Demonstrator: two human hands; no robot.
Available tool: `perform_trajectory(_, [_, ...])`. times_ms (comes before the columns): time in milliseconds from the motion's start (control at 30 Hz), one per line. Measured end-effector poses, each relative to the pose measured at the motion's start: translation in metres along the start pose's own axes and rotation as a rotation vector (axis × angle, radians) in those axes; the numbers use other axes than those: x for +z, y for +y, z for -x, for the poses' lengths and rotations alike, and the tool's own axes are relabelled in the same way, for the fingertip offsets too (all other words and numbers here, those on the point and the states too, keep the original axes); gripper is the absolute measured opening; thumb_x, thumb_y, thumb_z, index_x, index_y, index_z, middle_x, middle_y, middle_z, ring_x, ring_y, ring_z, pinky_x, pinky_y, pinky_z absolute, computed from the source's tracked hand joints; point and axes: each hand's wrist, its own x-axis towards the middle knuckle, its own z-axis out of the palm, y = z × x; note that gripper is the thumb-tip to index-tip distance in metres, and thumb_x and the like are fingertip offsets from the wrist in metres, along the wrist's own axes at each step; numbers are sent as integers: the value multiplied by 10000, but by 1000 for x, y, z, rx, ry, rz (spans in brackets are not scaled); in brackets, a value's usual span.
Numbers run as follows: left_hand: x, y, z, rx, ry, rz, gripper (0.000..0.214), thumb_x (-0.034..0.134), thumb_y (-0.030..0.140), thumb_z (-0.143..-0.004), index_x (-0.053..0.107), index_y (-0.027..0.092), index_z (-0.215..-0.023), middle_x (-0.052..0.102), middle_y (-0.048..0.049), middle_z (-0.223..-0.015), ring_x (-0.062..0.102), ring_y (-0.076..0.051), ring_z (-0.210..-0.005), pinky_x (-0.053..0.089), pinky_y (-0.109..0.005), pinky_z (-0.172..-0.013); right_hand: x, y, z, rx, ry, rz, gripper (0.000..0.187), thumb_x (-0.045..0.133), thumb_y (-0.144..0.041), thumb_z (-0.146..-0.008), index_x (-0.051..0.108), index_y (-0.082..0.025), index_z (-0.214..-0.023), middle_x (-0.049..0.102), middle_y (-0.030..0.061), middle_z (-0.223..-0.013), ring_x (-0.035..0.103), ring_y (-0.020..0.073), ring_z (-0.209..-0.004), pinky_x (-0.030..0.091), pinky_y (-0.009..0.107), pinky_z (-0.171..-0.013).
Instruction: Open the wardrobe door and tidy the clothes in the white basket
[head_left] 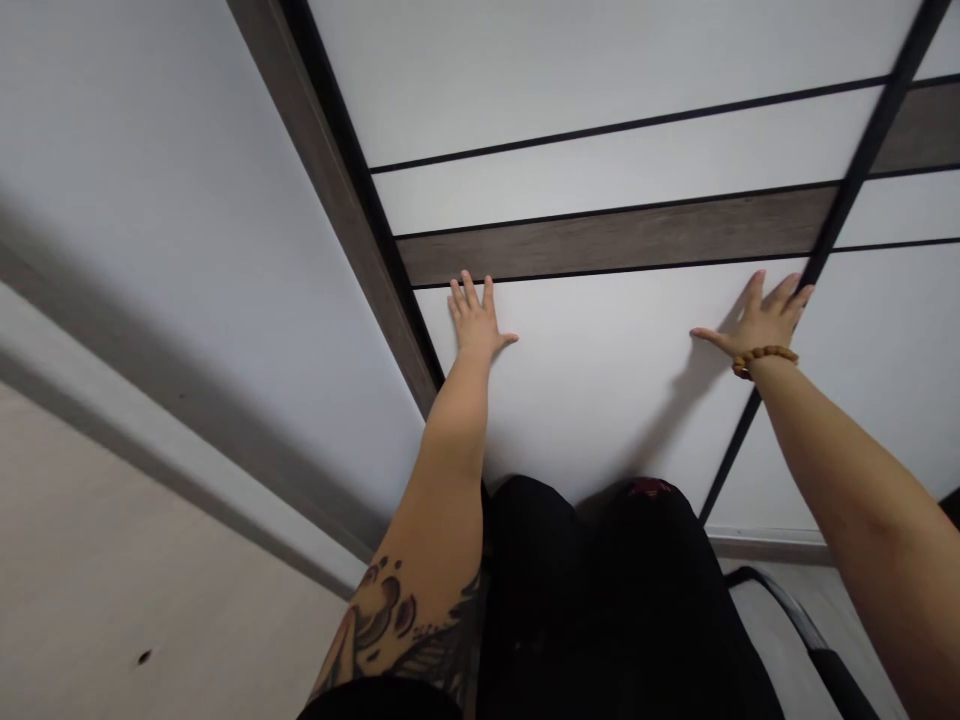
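Both arms reach forward to a white sliding wardrobe door (592, 380) with black trim and a grey-brown wood-look band (615, 233). My left hand (476, 322) lies flat on the white panel, fingertips at the lower edge of the band, near the door's left side. Over at the right, my right hand (761, 318) has its fingers spread, with its outer fingers at the black upright strip (832, 215). A brown beaded bracelet (765, 356) circles the right wrist. Neither hand holds anything.
Along the left of the door runs a wood-look frame (337, 195), then a pale wall (195, 250). Knees in black trousers (600, 600) are close to the door. A chair's curved armrest (787, 605) is at lower right. Another white panel (892, 370) continues to the right.
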Motion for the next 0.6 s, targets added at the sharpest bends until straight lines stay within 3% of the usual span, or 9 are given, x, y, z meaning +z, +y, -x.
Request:
perform_trajectory(233, [-5, 1, -6, -29, -29, 18, 1523, 929, 666, -667, 15, 96, -1745, -148, -271, -1793, -149, -510, -1645, -22, -671, -1322, 7, -3, -13, 44, -109, 52, 1589, 690, -985, -630, -75, -140, -1737, -207, 326, -1746, -97, 633, -1582, 129, 803, -1216])
perform_trajectory(400, [-12, -2, -7, -45, -27, -30, 1498, 917, 695, -664, 74, 79, -1738, -72, -307, -1790, -34, -516, -1658, 19, -679, -1321, 22, -2, -16, 26, -65, 72, 1532, 616, -995, -683, -100, -138, -1732, -275, 296, -1739, -122, 617, -1586, 139, 803, -1215])
perform_trajectory(600, [-17, -6, -7, -74, -5, -103, 1465, 879, 721, -699, 75, 58, -1729, -20, -357, -1772, 50, -510, -1658, 77, -693, -1306, 29, -14, -10, -9, -25, 44, 1562, 619, -1018, -647, -86, -145, -1734, -301, 266, -1742, -89, 587, -1603, 154, 770, -1238])
